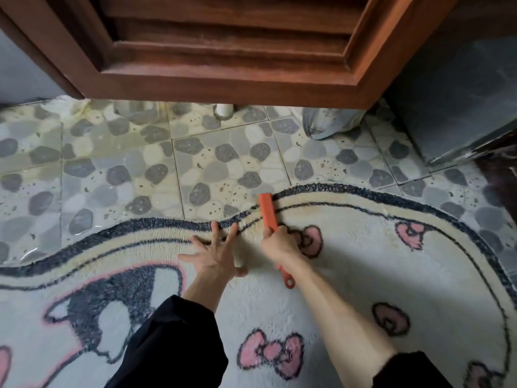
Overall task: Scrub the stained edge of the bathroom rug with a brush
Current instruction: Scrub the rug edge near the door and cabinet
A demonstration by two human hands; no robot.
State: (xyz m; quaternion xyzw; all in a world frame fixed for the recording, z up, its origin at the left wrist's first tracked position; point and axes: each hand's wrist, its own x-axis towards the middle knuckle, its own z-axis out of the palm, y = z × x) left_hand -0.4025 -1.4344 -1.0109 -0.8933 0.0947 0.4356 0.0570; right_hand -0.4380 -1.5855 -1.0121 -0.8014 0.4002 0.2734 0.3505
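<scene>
A fluffy white rug (349,275) with pink bows and a dark wavy border covers the lower half of the view. Its far edge (251,217) looks yellowish and stained. An orange brush (268,212) lies across that edge, head pointing away from me, its handle end sticking out below my wrist. My right hand (279,242) grips the brush by the middle. My left hand (215,253) presses flat on the rug just left of the brush, fingers spread and reaching the dark border.
Wet pebble-pattern floor tiles (140,169) lie beyond the rug. A brown wooden door (223,65) stands at the top. A grey bag (324,124) sits at the door's right foot, and a dark grey wall (453,102) rises on the right.
</scene>
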